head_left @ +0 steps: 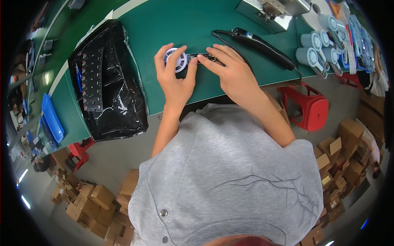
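Pinching white reel with left hand, right hand pressing dark strip flat at 3 o'clock of reel, on green counter. Strip likely light, thin, bendable; hold edges. Black tool at 2 o'clock.

On the green table, the left hand is pinching a white tape reel while the right hand is pressing a dark narrow strip flat beside a black electric screwdriver.
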